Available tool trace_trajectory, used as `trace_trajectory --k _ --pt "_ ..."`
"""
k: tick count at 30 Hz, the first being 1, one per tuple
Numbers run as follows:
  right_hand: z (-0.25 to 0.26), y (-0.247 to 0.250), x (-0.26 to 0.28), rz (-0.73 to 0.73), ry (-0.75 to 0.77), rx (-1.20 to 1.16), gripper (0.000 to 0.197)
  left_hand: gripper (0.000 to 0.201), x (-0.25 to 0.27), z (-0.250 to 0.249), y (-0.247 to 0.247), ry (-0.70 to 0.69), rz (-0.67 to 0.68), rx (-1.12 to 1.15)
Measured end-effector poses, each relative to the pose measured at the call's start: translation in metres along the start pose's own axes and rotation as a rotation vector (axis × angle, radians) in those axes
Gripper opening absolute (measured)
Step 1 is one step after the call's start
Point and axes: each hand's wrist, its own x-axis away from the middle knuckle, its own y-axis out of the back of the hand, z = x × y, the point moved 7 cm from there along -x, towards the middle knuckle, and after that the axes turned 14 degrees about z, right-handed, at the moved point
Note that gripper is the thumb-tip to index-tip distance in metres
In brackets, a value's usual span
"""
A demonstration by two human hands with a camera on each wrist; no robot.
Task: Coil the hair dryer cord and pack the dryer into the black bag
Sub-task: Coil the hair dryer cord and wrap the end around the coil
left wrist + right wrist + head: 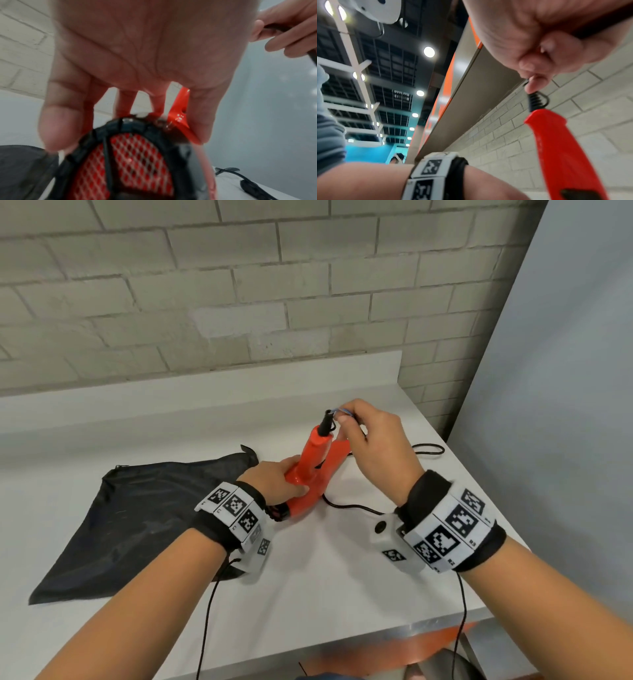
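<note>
Gripping the orange hair dryer (310,470) by its body in the left hand (274,479), handle angling up and away, right hand (373,446) pinching the cord (356,508) at the handle's top, black bag (137,518) lying flat just left.

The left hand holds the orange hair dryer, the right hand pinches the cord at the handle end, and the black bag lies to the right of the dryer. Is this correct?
Not quite: in the head view the flat black fabric bag lies to the left of the orange plastic hair dryer, not the right. The left hand does hold the dryer, and the right hand pinches the black cord at the handle end.
</note>
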Motion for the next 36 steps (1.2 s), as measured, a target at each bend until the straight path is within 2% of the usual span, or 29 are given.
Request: trace_trajectory --k 3,4,6,8,10,12,15,17,19,21,24,27,31,34,36 --pt "0.007 -0.003 -0.01 0.049 0.005 0.086 0.019 0.063 0.006 0.0 0.002 -0.063 0.092 -0.007" --pt "0.009 -0.004 -0.013 0.052 0.009 0.098 0.02 0.063 0.009 -0.003 0.008 -0.114 0.069 -0.007" --pt "0.013 -0.004 -0.017 0.042 0.016 0.121 0.021 0.061 0.022 -0.015 0.033 -0.289 -0.096 0.145" --pt "0.018 -0.004 -0.021 0.032 0.028 0.148 0.022 0.053 0.041 -0.031 0.06 -0.54 -0.26 0.467" --pt "0.022 -0.004 -0.024 0.017 0.027 0.183 0.02 0.043 0.058 -0.05 0.076 -0.753 -0.303 0.634" --pt "0.024 -0.004 -0.026 0.012 0.012 0.18 0.018 0.035 0.065 -0.063 0.082 -0.851 -0.281 0.661" --pt "0.023 -0.002 -0.028 0.029 0.001 0.152 0.017 0.031 0.064 -0.067 0.091 -0.855 -0.357 0.618" --pt "0.018 0.003 -0.028 0.022 -0.007 0.148 0.009 0.03 0.059 -0.064 0.096 -0.844 -0.374 0.633" --pt "0.012 0.007 -0.029 0.015 -0.018 0.148 0.002 0.028 0.052 -0.061 0.097 -0.846 -0.335 0.712" --pt "0.01 0.013 -0.031 -0.008 0.004 0.159 0.009 0.025 0.046 -0.06 0.096 -0.861 -0.293 0.785" --pt "0.025 0.024 -0.039 -0.049 0.126 0.218 0.013 0.026 0.041 -0.065 0.094 -0.869 -0.266 0.773" --pt "0.043 0.025 -0.055 0.044 0.247 0.34 0.014 0.029 0.041 -0.072 0.094 -0.895 -0.242 0.746" --pt "0.053 0.017 -0.076 0.221 0.211 0.503 0.019 0.021 0.036 -0.073 0.101 -0.931 -0.178 0.84" --pt "0.061 0.016 -0.084 0.268 0.208 0.589 0.021 0.022 0.034 -0.073 0.111 -0.965 -0.11 0.968" --pt "0.065 0.018 -0.088 0.271 0.217 0.596 0.02 0.016 0.034 -0.077 0.119 -0.963 -0.072 0.968"
